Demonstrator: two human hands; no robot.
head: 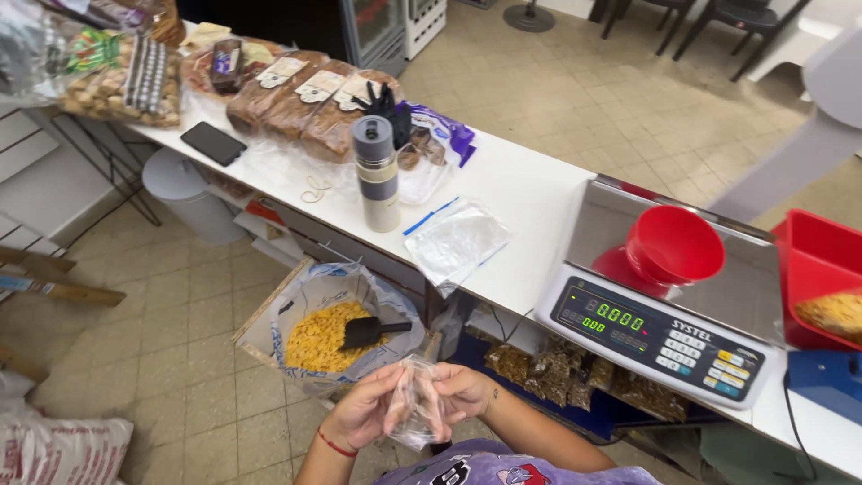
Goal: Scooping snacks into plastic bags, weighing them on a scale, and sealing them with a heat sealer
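Both grips, left hand (364, 411) and right hand (462, 392), pinching a small clear bag (415, 409) above the box of yellow flakes (319, 337); thin film possibly tearing or slipping if tugged hard.

Bowl (674, 244) on scale (664, 332)

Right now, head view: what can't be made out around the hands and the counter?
- Clear plastic bag: bunched between left hand and right hand; contents can't be told, fingers cover it.
- Red tray: cut off by the right edge; only part of its yellow contents shows.
- Packets under the counter: shaded, hidden partly by the scale.
- Black scoop: blade sunk in the yellow flakes.
- Person at top right: only a blurred sleeve.
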